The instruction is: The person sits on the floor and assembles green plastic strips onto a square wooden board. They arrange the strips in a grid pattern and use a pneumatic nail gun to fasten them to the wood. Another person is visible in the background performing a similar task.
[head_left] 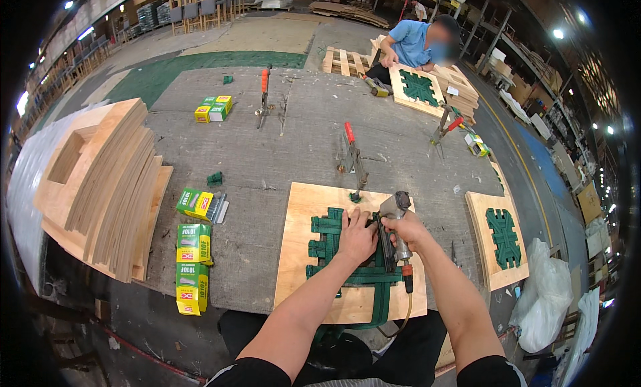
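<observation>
A plywood panel (300,213) lies in front of me, with green webbing straps (326,237) woven across its middle. One loose strap (380,300) hangs over its near edge. My right hand (408,231) is wrapped round the handle of a pneumatic staple gun (395,205), whose nose is down at the webbing. An air hose (408,307) runs from its orange fitting toward my lap. My left hand (357,237) presses on the webbing just left of the gun with bent fingers, pinching the strap; its fingertips are partly hidden. A red-handled toggle clamp (352,153) stands at the panel's far edge.
Stacked plywood panels (113,193) stand left, near green-and-yellow staple boxes (193,243). More toggle clamps (264,97) are fixed to the grey table (220,147). A webbed panel (504,240) lies right. Across the table, a person (410,43) in blue holds another webbed panel (417,87).
</observation>
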`<action>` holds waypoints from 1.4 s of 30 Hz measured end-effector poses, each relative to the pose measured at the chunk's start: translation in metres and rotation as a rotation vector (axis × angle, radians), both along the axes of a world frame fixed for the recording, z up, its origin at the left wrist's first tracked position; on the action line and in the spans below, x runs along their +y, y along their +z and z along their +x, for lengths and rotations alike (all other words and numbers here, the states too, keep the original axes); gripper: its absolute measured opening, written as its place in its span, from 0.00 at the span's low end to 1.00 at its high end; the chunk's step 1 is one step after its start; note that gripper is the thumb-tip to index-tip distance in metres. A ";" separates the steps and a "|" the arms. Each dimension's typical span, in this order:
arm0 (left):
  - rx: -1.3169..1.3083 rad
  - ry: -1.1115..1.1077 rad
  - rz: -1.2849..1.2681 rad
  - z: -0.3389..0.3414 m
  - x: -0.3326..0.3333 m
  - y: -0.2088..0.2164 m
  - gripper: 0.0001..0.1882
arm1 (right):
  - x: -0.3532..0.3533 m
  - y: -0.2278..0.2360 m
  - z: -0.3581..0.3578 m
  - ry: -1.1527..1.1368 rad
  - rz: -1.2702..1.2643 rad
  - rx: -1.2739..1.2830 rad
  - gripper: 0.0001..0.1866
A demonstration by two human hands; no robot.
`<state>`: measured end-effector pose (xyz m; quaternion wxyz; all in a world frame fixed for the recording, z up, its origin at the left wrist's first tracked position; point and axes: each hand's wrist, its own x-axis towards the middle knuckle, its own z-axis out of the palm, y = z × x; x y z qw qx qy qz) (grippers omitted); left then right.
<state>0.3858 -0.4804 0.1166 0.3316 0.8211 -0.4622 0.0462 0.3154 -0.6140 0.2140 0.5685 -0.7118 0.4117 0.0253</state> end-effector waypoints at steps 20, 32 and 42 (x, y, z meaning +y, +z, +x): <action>-0.005 0.014 -0.076 -0.005 -0.006 -0.002 0.14 | -0.020 0.002 -0.017 -0.070 0.015 0.040 0.11; 0.984 -0.509 -0.113 -0.166 0.136 0.023 0.16 | -0.118 -0.044 -0.142 -0.566 0.115 -0.154 0.15; 0.981 -0.118 0.000 -0.219 0.173 -0.061 0.44 | -0.142 -0.046 -0.166 -0.516 -0.054 -0.110 0.13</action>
